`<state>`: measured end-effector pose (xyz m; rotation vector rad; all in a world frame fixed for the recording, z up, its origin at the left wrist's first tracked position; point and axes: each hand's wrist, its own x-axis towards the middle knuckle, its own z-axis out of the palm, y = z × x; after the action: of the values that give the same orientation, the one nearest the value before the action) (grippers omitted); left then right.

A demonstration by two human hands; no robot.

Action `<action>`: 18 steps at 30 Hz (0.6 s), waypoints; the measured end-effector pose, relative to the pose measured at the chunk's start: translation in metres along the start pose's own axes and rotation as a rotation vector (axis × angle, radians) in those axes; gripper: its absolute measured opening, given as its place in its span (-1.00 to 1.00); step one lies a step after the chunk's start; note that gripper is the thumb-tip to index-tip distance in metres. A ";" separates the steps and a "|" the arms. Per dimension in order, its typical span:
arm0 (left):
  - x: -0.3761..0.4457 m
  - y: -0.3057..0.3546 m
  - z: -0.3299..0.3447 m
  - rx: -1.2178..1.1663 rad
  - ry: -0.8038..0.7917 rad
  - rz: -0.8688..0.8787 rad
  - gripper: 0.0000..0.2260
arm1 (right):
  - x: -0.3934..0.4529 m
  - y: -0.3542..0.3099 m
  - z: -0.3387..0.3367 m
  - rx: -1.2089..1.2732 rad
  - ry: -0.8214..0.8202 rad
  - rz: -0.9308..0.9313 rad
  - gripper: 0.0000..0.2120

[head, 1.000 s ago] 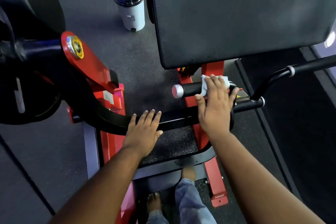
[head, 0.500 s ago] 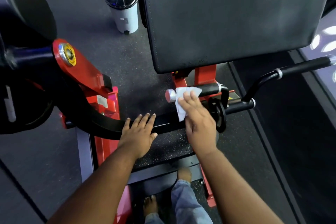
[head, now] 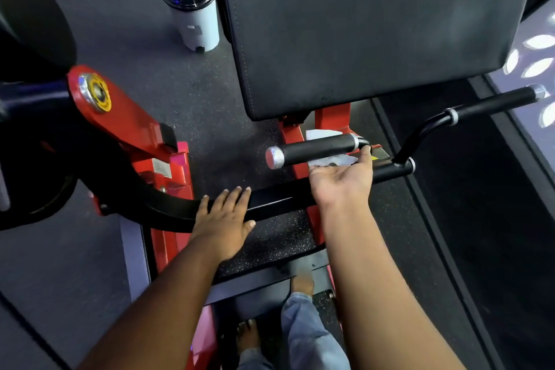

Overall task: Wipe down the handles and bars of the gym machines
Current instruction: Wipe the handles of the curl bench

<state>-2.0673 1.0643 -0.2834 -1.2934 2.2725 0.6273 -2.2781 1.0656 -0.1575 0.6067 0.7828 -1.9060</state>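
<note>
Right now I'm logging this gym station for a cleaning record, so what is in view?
back pad: 1, black, top centre.
near handle: 1, black with silver cap, below the pad.
far handle: 1, black, right.
wipe: 1, white, under the near handle.
cross bar: 1, black, centre.
frame: red, left and centre.
bin: 1, white with black lid, on the floor, top left.
left hand: flat on the cross bar.
right hand: palm up, holds the wipe under the near handle.
feet: 2, bare, bottom centre.

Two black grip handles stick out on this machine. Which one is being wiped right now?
The nearer handle, the one ending in a silver cap at centre. The right hand cups a white wipe under it; the far handle at right is untouched.
</note>
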 end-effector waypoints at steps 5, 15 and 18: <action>0.001 0.001 0.001 0.006 0.002 0.002 -0.39 | -0.021 0.035 -0.010 -0.240 -0.126 0.181 -0.44; 0.002 0.000 0.000 -0.008 -0.016 -0.004 -0.38 | -0.025 0.049 -0.014 -0.493 0.037 0.081 -0.60; 0.001 -0.001 -0.002 -0.010 -0.042 -0.014 -0.38 | -0.043 0.050 -0.034 -0.715 -0.005 0.035 -0.77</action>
<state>-2.0672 1.0620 -0.2829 -1.2880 2.2274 0.6559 -2.2120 1.0989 -0.1635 0.1644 1.3447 -1.4474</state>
